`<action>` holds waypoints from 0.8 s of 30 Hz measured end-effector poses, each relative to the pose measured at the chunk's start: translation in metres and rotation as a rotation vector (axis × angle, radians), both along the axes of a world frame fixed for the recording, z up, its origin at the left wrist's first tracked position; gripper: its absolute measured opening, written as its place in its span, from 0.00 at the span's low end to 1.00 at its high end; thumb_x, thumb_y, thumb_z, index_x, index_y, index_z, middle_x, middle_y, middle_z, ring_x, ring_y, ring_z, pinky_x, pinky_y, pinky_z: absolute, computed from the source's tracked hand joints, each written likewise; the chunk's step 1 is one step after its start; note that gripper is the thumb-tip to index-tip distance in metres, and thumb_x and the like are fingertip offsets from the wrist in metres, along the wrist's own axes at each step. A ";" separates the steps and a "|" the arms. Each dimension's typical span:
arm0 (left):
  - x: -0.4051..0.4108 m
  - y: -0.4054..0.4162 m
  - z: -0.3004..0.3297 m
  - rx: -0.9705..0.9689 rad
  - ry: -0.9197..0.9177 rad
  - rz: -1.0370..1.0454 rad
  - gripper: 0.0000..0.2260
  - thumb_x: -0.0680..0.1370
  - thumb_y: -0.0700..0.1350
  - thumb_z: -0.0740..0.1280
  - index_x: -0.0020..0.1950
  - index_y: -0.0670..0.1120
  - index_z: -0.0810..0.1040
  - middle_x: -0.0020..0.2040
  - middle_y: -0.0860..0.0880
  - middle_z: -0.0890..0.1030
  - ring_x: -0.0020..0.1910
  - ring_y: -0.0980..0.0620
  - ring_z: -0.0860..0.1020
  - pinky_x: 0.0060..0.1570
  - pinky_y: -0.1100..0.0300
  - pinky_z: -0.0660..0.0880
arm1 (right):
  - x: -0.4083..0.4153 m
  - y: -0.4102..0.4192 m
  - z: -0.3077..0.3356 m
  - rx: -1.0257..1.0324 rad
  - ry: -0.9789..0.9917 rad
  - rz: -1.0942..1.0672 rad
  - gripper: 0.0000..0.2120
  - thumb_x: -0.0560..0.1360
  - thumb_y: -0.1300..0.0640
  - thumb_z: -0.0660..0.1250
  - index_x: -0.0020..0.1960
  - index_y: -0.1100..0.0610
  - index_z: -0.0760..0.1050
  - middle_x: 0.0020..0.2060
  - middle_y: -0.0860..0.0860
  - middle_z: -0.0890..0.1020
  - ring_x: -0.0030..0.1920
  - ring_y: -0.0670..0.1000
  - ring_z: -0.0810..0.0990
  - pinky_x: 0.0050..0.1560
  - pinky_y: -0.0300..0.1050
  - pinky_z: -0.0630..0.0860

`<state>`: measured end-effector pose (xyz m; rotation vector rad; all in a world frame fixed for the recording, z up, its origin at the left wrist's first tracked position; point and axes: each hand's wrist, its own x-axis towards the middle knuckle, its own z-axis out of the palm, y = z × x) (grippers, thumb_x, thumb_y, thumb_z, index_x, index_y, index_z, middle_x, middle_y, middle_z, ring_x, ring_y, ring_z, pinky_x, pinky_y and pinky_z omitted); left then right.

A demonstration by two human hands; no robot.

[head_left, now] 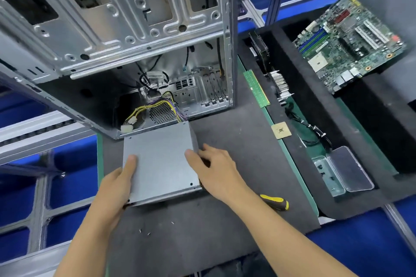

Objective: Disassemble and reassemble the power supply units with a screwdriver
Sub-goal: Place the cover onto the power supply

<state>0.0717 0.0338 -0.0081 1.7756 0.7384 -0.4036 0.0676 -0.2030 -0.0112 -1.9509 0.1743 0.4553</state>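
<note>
A green motherboard (pixel 351 44) leans in black foam, with a green memory stick (pixel 256 87), a square gold processor chip (pixel 281 130) and a clear plastic screw box (pixel 342 171) nearby on the tabletop (pixel 236 153).

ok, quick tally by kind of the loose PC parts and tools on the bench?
Power supply unit: 1
Computer case: 1
Motherboard: 1
RAM stick: 1
CPU chip: 1
Heatsink: 1
Screwdriver: 1
Clear screw box: 1
Total: 8

The grey metal power supply unit (pixel 158 162) lies flat just outside the open computer case (pixel 126 40), its coloured wires (pixel 155 108) trailing inside; the yellow-black screwdriver (pixel 275 202) lies nearer than the case.
</note>
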 end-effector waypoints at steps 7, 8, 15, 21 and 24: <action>0.001 -0.003 -0.007 0.131 -0.017 0.021 0.29 0.77 0.69 0.60 0.62 0.46 0.79 0.56 0.51 0.84 0.56 0.47 0.82 0.66 0.44 0.73 | 0.003 -0.001 -0.006 0.170 -0.010 -0.025 0.28 0.74 0.33 0.60 0.30 0.53 0.59 0.33 0.48 0.69 0.43 0.52 0.67 0.50 0.46 0.66; 0.000 -0.004 -0.008 0.163 -0.023 0.009 0.30 0.77 0.70 0.58 0.63 0.47 0.79 0.57 0.52 0.83 0.57 0.48 0.81 0.66 0.44 0.73 | 0.004 -0.001 -0.006 0.154 -0.024 -0.007 0.27 0.74 0.33 0.59 0.30 0.53 0.57 0.31 0.47 0.66 0.43 0.51 0.65 0.49 0.47 0.66; -0.002 -0.007 -0.009 0.265 -0.044 -0.023 0.28 0.76 0.72 0.54 0.58 0.52 0.77 0.57 0.54 0.81 0.58 0.49 0.79 0.61 0.49 0.72 | 0.010 -0.009 -0.010 0.123 0.045 0.084 0.28 0.74 0.32 0.58 0.33 0.55 0.59 0.37 0.45 0.68 0.45 0.53 0.66 0.51 0.46 0.66; -0.004 -0.010 -0.009 0.333 -0.048 -0.033 0.31 0.74 0.74 0.51 0.61 0.54 0.77 0.60 0.52 0.79 0.61 0.45 0.76 0.65 0.46 0.70 | 0.011 -0.010 -0.011 0.059 0.141 0.165 0.29 0.77 0.30 0.55 0.58 0.52 0.80 0.79 0.38 0.50 0.76 0.49 0.48 0.70 0.48 0.50; -0.005 -0.013 -0.006 0.348 -0.059 -0.049 0.31 0.76 0.72 0.50 0.62 0.53 0.78 0.61 0.52 0.78 0.60 0.46 0.76 0.61 0.48 0.70 | 0.013 -0.009 -0.008 0.022 0.145 0.160 0.32 0.77 0.30 0.54 0.62 0.54 0.78 0.79 0.39 0.49 0.76 0.48 0.45 0.73 0.53 0.49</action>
